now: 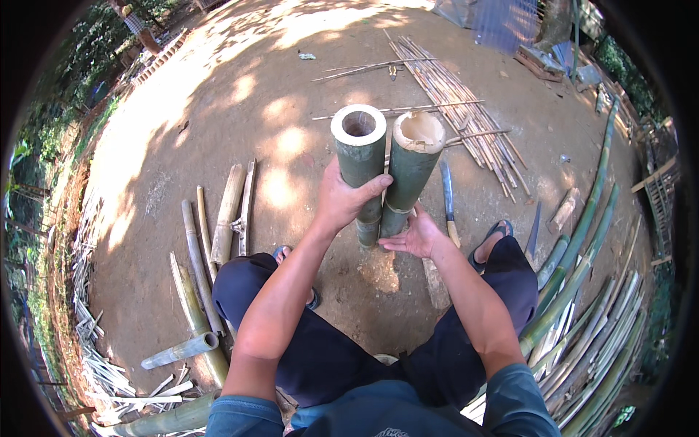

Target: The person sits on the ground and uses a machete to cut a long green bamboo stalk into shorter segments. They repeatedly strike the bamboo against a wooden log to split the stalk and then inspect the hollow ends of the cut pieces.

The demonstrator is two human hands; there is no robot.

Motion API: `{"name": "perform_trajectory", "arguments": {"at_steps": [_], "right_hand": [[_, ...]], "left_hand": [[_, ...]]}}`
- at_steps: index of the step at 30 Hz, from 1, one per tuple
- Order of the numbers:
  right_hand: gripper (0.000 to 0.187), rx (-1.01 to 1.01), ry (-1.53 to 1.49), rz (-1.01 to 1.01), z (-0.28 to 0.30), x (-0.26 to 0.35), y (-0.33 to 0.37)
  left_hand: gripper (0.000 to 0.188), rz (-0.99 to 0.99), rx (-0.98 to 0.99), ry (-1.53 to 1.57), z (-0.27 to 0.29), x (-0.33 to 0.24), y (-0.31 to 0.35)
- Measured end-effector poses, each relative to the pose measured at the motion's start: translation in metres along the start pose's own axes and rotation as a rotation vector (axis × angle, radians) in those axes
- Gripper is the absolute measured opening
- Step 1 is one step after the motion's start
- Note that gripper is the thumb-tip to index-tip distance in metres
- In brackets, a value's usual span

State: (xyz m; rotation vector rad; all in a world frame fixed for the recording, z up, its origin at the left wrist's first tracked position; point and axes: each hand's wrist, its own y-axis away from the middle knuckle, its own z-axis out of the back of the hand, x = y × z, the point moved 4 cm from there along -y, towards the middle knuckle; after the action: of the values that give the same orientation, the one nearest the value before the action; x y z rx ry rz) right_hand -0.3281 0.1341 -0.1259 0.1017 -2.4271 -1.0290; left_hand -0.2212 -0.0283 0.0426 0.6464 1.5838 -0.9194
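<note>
Two green bamboo sections stand side by side in front of me, their upper ends tipped toward my view. My left hand wraps round the left bamboo section, its thumb across the front. That section has a thick, evenly cut pale rim and a dark hollow. The right bamboo section has a thinner, rougher rim and a pale inside. My right hand supports it near its lower end, palm up, fingers under the base and thumb along the side. The two sections touch or nearly touch lower down.
A long-bladed knife lies right of the bamboo, near a second dark blade. Thin poles are laid out ahead. Bamboo pieces lie to the left, long green poles and split strips to the right.
</note>
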Motion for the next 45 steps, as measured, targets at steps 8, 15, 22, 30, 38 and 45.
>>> {"name": "perform_trajectory", "arguments": {"at_steps": [8,15,22,30,38,45], "right_hand": [[0.049,-0.115,-0.411,-0.061,0.017,0.005,-0.03],[0.047,0.244,-0.36,0.367,0.018,0.087,0.046],[0.052,0.239,-0.212,0.823,0.018,0.183,0.112],[0.047,-0.208,-0.046,1.113,0.017,0.162,0.121],[0.044,-0.295,0.493,1.136,-0.02,0.095,0.075],[0.058,-0.358,0.846,1.041,-0.023,0.055,0.032]], "left_hand": [[0.057,0.037,-0.004,-0.047,0.004,0.001,0.004],[0.054,0.006,-0.205,-0.068,0.042,0.003,-0.007],[0.061,0.003,-0.235,-0.016,0.054,0.003,-0.004],[0.055,0.023,-0.217,-0.026,0.049,0.005,-0.001],[0.059,0.021,-0.095,-0.041,0.026,0.005,-0.004],[0.062,0.005,-0.021,-0.009,0.012,-0.003,-0.002]]}}
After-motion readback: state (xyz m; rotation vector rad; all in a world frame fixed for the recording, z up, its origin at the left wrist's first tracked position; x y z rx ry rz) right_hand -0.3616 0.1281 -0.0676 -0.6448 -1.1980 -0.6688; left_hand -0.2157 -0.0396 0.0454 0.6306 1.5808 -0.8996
